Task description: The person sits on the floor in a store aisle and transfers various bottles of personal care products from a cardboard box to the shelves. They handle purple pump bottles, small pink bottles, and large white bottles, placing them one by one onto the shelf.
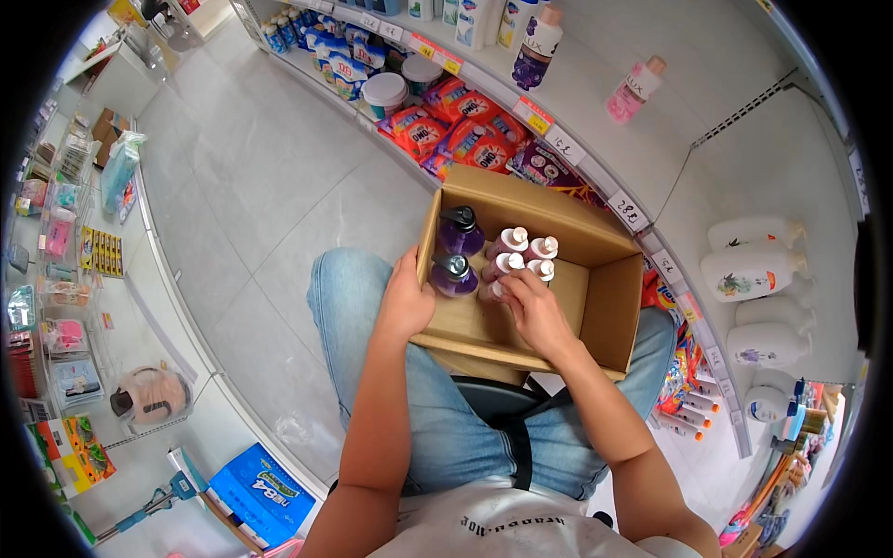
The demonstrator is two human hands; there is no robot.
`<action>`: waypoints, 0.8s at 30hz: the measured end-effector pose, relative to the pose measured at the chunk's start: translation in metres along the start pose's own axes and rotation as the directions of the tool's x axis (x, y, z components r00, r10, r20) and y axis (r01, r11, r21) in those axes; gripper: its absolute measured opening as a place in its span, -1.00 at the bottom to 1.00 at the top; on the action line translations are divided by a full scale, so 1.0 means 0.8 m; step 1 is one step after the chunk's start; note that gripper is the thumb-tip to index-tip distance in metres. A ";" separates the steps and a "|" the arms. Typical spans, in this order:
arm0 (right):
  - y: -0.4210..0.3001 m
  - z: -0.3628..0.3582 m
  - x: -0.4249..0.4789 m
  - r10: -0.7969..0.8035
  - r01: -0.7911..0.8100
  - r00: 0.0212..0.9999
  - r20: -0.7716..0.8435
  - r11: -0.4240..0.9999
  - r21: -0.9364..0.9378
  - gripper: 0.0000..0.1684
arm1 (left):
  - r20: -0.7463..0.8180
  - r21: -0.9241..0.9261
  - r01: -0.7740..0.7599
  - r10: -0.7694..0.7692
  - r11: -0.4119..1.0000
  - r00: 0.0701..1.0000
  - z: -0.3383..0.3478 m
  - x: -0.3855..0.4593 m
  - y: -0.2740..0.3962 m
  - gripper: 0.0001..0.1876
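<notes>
An open cardboard box [607,307] rests across the person's lap. My left hand [408,296] grips its left wall, thumb over the rim. Inside, two purple pump bottles [460,234] with dark pump heads stand at the left end. Beside them is a cluster of small pink bottles [508,241] with pale caps. My right hand [534,307] reaches into the box, its fingertips on the nearest pink bottle [491,291] of the cluster; part of that bottle is hidden by the fingers.
Ahead, a curved shelf [572,132] holds a purple Lux bottle [537,49] and a pink one [635,89]. Red Omo bags [481,143] lie below, near the box. White bottles [746,272] lie at the right. Another stocked shelf [167,307] stands left across grey floor tiles.
</notes>
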State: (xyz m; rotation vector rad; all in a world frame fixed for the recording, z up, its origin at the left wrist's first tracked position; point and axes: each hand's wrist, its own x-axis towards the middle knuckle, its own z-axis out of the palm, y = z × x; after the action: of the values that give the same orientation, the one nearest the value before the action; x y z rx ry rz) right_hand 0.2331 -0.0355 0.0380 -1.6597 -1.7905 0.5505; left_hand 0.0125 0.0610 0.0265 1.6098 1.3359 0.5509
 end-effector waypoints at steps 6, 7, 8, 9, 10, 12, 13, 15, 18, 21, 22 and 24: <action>-0.001 -0.001 0.000 0.030 -0.029 0.999 0.015 0.999 -0.012 -0.73 | 0.002 0.015 0.010 -0.010 1.000 1.000 0.001 0.001 -0.001 -0.31; -0.001 -0.001 0.000 0.036 -0.036 0.999 0.017 0.999 -0.011 -0.73 | 0.004 0.015 0.012 -0.012 1.000 1.000 0.001 0.001 -0.001 -0.31; -0.002 -0.001 -0.001 0.042 -0.042 0.999 0.018 0.999 -0.010 -0.72 | 0.003 0.017 0.012 -0.012 1.000 1.000 0.001 0.001 -0.001 -0.31; -0.002 -0.001 -0.001 0.048 -0.048 0.999 0.021 0.999 -0.009 -0.72 | 0.001 0.019 0.012 -0.012 1.000 1.000 0.001 0.001 -0.001 -0.31; -0.005 -0.002 -0.001 0.069 -0.069 0.997 0.022 0.998 -0.002 -0.71 | 0.000 0.021 0.012 -0.012 1.000 1.000 0.001 0.001 -0.001 -0.31; -0.012 -0.005 -0.001 0.111 -0.111 0.994 0.023 0.994 0.010 -0.71 | -0.005 0.015 0.005 -0.005 1.000 1.000 0.000 0.001 0.003 -0.31; -0.013 -0.005 -0.002 0.106 -0.106 0.994 -0.003 0.994 0.026 -0.71 | -0.007 0.012 0.000 0.001 1.000 1.000 -0.001 0.001 0.004 -0.31; -0.015 -0.009 -0.004 0.097 -0.093 0.994 -0.058 0.994 0.056 -0.72 | -0.007 -0.010 -0.011 0.011 1.000 1.000 0.000 0.001 0.004 -0.32; -0.017 -0.033 0.005 0.078 -0.065 0.982 -0.172 0.995 0.080 -0.71 | -0.020 -0.035 -0.018 0.017 0.999 1.000 0.000 0.001 0.004 -0.34; -0.003 -0.065 0.025 0.175 -0.128 0.941 -0.290 0.976 0.174 -0.73 | -0.023 -0.037 -0.024 0.024 0.999 0.999 0.002 -0.001 0.004 -0.36; 0.002 -0.077 0.037 0.134 -0.102 0.924 -0.357 0.989 0.106 -0.73 | -0.029 -0.036 -0.044 0.043 0.998 0.999 0.001 0.002 0.007 -0.36; 0.000 -0.101 0.060 0.125 -0.090 0.893 -0.432 0.991 0.101 -0.73 | -0.038 -0.018 -0.107 0.106 0.994 0.994 0.004 0.004 -0.007 -0.38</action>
State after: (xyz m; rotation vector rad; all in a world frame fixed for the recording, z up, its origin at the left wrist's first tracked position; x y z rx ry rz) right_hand 0.2886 0.0031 0.1039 -1.6762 -1.3391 0.2586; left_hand 0.0128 0.0624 0.0193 1.6687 1.2722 0.6594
